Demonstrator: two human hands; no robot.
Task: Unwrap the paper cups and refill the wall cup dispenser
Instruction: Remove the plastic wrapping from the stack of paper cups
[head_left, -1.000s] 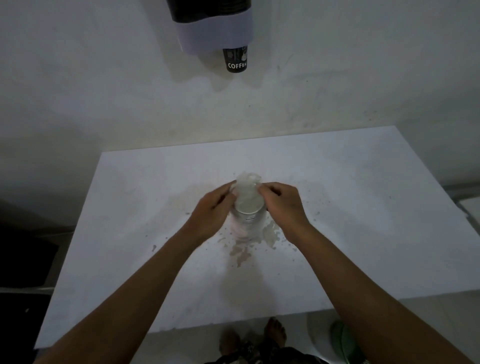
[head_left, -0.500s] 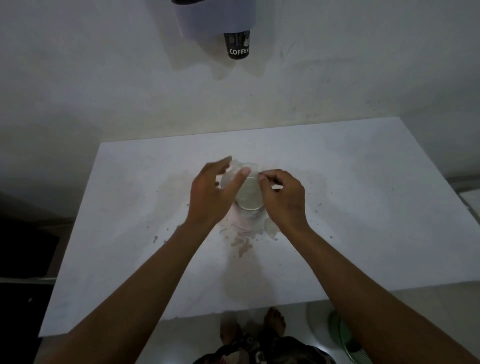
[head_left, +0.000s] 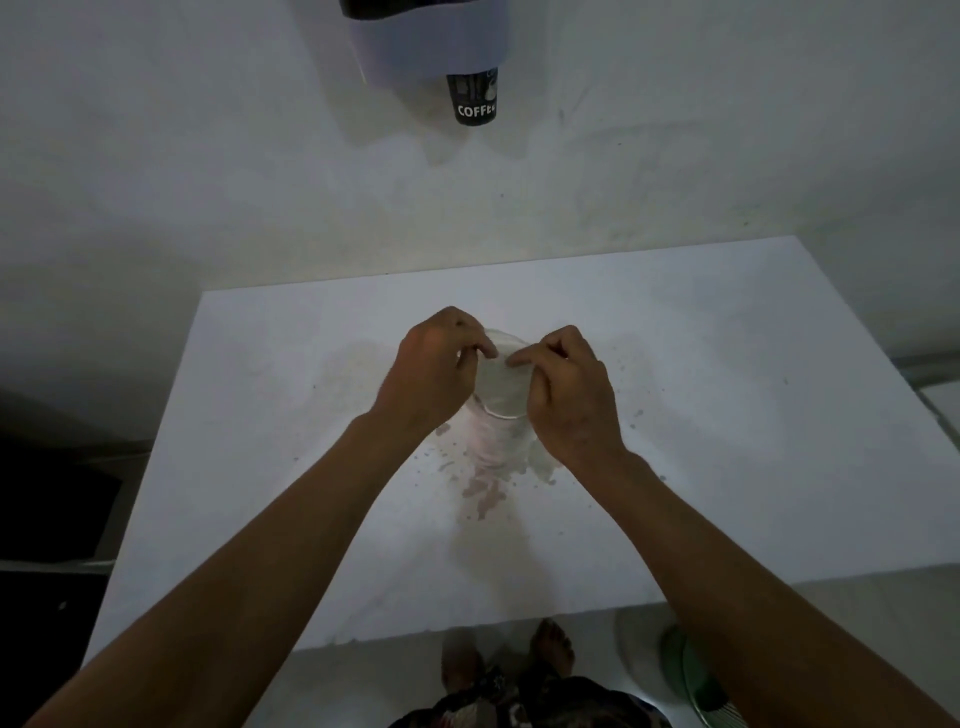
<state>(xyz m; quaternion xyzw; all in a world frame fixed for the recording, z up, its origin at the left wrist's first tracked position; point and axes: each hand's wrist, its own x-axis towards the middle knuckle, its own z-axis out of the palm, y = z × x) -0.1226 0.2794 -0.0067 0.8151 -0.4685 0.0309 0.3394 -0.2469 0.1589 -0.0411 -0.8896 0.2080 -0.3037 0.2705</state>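
Clear, crinkly plastic wrap (head_left: 488, 441) covers a stack of paper cups (head_left: 501, 387) standing upright on a white table (head_left: 727, 415), seen from above so that the round white rim shows between the two hands. Both hands pinch the wrap at the top of the stack: the left hand (head_left: 434, 371) has thumb and forefinger closed on the film at the far left of the rim, and the right hand (head_left: 569, 395) has its fingers curled and nipping the film on the right. The fingertips of the two hands are nearly touching over the opening. The tabletop is smooth but spotted with brownish stains (head_left: 483, 493) around the stack. On the pale wall behind hangs a cup dispenser (head_left: 428, 41), with a black cup (head_left: 472, 98) marked COFFEE poking from its bottom. Bare feet (head_left: 553, 644) show below the table edge.
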